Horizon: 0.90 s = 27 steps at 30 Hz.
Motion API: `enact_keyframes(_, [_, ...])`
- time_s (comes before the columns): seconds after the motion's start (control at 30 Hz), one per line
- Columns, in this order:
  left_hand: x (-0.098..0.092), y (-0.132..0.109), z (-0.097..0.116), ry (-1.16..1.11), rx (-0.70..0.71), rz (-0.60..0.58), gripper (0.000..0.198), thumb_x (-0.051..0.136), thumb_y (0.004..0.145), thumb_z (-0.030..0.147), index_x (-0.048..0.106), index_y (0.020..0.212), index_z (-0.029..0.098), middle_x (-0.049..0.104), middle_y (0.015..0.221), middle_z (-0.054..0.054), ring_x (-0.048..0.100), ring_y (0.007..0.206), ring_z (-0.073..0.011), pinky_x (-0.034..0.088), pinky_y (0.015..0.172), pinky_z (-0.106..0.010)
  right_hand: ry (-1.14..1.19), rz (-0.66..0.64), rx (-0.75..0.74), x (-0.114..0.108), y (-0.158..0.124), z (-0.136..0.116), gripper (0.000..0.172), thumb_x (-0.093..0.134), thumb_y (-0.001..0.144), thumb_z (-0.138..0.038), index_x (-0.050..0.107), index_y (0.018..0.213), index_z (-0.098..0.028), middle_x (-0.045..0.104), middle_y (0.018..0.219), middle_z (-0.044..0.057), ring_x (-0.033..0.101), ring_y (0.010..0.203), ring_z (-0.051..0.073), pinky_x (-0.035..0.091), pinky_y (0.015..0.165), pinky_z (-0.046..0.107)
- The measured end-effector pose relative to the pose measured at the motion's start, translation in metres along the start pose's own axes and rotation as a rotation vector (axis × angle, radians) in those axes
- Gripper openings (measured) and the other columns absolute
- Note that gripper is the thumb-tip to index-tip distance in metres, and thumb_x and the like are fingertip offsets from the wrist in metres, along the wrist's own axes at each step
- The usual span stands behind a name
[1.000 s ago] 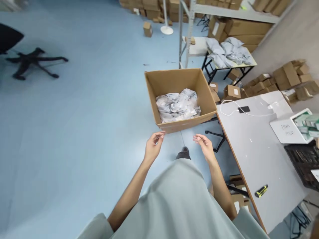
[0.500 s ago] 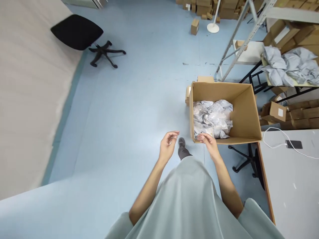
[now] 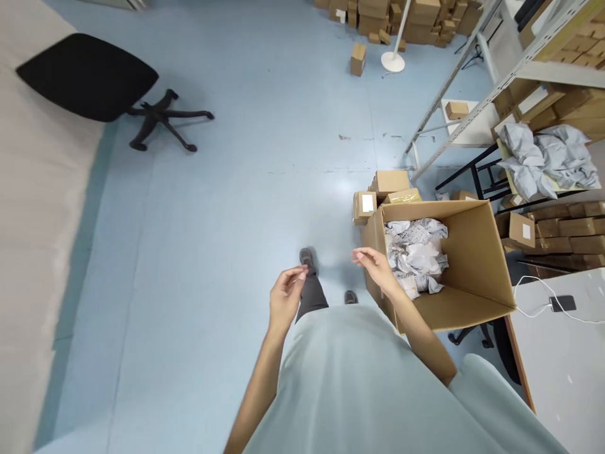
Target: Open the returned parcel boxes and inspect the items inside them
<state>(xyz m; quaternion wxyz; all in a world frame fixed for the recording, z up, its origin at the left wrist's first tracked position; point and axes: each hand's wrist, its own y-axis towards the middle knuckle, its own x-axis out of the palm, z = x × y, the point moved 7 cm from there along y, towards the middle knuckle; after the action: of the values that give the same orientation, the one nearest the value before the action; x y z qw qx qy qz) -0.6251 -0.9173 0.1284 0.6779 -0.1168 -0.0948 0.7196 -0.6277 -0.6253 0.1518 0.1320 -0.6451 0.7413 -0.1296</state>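
My left hand [image 3: 285, 296] hangs in front of me over the blue floor, fingers loosely curled and apart, holding nothing. My right hand [image 3: 374, 265] is raised beside the near left corner of a large open cardboard box [image 3: 477, 277], fingers relaxed and empty. The box holds crumpled grey plastic mailer bags [image 3: 416, 252]. My feet in dark shoes [image 3: 308, 258] show below the hands.
A black office chair [image 3: 94, 82] stands at the far left by a beige wall. Small cardboard boxes [image 3: 378, 192] lie behind the big box. Metal shelving [image 3: 472, 69] and a table with grey bags [image 3: 548, 157] are at the right. A white desk [image 3: 562, 359] carries a phone [image 3: 562, 303] on a cable.
The view has swung left and I have stepped forward; the big box now lies to my right, closer. Both hands stay empty, the right one now beside the box corner.
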Motion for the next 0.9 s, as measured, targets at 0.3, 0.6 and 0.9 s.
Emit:
enact_keyframes(0.3, [-0.030,0.218,0.046,0.069,-0.060,-0.253,0.045,0.081,0.091,0.065,0.077,0.111,0.025,0.084,0.129,-0.014,0.082,0.124,-0.0346,0.063,0.118,-0.059,0.103,0.311,0.162,0.047,0.105,-0.024,0.063,0.089,0.081,-0.080,0.085,0.110,-0.024,0.090,0.115,0.013,0.085,0.099,0.028,0.066,0.096,0.044])
enact_keyframes(0.6, [0.051,0.439,0.138,0.285,0.063,-0.577,0.054,0.082,0.088,0.069,0.077,0.112,0.021,0.084,0.128,-0.016,0.081,0.120,-0.0325,0.063,0.116,-0.054,0.292,0.646,0.216,0.059,0.152,-0.053,0.062,0.090,0.082,-0.079,0.085,0.112,-0.024,0.089,0.118,0.014,0.085,0.101,0.030,0.067,0.097,0.048])
enact_keyframes(0.9, [0.222,0.492,0.179,0.428,0.087,-0.869,0.046,0.080,0.091,0.063,0.077,0.113,0.023,0.084,0.127,-0.015,0.082,0.120,-0.0328,0.063,0.113,-0.053,0.491,0.801,0.119,-0.007,0.245,-0.068,0.065,0.087,0.081,-0.085,0.084,0.110,-0.027,0.089,0.118,0.012,0.084,0.104,0.030,0.065,0.097,0.047])
